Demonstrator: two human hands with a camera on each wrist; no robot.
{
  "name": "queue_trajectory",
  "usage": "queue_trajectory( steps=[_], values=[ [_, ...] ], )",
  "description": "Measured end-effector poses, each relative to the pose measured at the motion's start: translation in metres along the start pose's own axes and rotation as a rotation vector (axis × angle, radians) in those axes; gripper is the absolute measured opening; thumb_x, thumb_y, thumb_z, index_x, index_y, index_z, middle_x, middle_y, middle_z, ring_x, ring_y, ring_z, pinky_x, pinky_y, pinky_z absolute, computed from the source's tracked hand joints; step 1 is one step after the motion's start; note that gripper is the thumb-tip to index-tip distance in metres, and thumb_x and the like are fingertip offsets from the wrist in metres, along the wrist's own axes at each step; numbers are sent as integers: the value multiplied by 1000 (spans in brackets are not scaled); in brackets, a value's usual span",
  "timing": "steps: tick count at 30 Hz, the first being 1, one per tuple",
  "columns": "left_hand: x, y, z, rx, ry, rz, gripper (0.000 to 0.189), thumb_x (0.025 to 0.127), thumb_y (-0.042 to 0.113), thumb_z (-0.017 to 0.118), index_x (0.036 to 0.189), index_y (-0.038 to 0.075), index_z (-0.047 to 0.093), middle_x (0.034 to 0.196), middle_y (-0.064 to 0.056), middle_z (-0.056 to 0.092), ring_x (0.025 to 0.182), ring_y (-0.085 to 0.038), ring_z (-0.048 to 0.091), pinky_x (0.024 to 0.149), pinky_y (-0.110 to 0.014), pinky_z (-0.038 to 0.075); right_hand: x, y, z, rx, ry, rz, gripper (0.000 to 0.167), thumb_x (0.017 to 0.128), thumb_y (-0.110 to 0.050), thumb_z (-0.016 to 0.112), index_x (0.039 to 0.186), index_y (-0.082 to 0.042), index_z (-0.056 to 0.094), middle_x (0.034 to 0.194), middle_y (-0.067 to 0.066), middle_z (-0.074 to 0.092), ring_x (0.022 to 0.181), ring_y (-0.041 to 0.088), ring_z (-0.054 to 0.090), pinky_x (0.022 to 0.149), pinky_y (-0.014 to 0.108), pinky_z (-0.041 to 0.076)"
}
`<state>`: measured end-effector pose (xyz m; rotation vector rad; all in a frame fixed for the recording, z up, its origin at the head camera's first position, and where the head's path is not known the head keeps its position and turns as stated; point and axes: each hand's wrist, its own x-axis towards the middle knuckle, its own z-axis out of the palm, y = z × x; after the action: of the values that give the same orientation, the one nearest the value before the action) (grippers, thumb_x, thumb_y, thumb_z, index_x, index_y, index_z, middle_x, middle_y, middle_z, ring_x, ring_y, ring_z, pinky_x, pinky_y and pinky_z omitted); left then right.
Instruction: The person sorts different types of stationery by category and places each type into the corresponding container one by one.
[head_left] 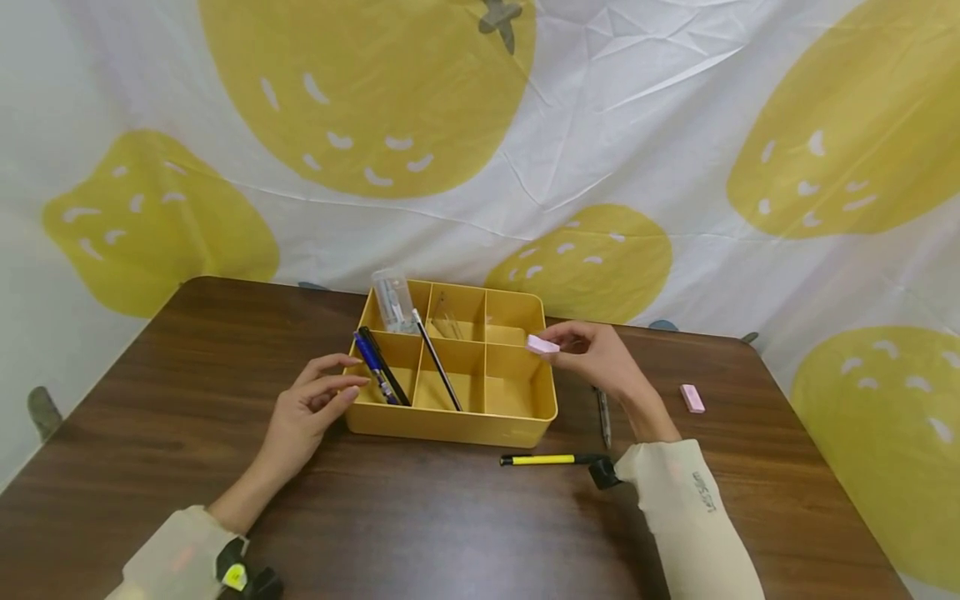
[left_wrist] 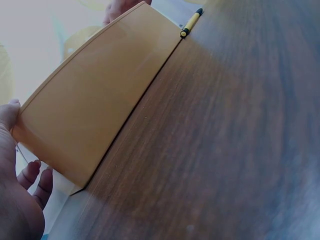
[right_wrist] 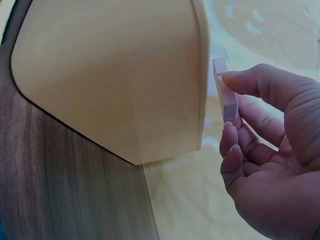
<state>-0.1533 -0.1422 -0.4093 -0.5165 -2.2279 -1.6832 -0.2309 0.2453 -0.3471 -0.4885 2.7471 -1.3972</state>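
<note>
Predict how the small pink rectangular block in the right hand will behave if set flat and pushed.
The small pink rectangular block will probably slide rather than roll, given its flat faces. It seems fairly stiff, keeping its straight shape while pinched by the right hand. It is likely light, since one thumb-and-finger pinch holds it up.

1. Left arm [head_left: 180, 537]: enters at the lower left of the head view; forearm slopes upward and to the right.
2. Left hand [head_left: 303, 417]: left of centre; fingers extended rightward, spaced apart, slightly bent. In the left wrist view, located at the lower left edge.
3. Right arm [head_left: 693, 517]: enters at the lower right; rises up and leftward.
4. Right hand [head_left: 596, 354]: right of centre, thumb and fingertips pinching. In the right wrist view, thumb uppermost, lower fingers curled.
</note>
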Motion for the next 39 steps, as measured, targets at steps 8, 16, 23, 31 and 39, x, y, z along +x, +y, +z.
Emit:
queue_trajectory(
  steps=[8,16,23,31,39],
  values=[
    [1,9,0,-8,-1,9,15,92,2,62,103,-4,70,125,-14,53,101,-7,52,71,-19,44,-4,-22,5,-48,-54,-42,23,83,-9,74,106,-7,71,91,10,66,77,29,60,68,32,49],
    [1,10,0,-7,-4,9,15,92,2,62,102,-4,71,125,-14,53,101,-7,53,71,-19,44,1,-8,13,-81,-57,-75,24,82,-7,73,106,-8,71,91,9,65,76,25,58,67,30,48],
    [1,10,0,-8,-8,11,15,92,2,62,103,-5,70,125,-15,53,102,-7,52,72,-19,44,3,-8,18,-184,-39,-124,23,80,-9,74,102,-16,73,88,0,64,74,17,57,68,32,48],
    [0,10,0,-7,-5,11,15,92,0,62,103,-5,70,125,-15,52,102,-6,52,72,-19,44,4,-12,24,-258,-45,-170,22,78,-8,76,99,-16,74,84,-3,64,71,16,54,64,31,46],
    [0,9,0,-9,-8,6,15,92,1,61,103,-5,70,126,-15,52,103,-9,52,73,-20,45,4,-15,27,-301,-48,-216,22,77,-8,78,97,-15,75,83,-5,65,72,22,57,63,30,46]
  ],
)
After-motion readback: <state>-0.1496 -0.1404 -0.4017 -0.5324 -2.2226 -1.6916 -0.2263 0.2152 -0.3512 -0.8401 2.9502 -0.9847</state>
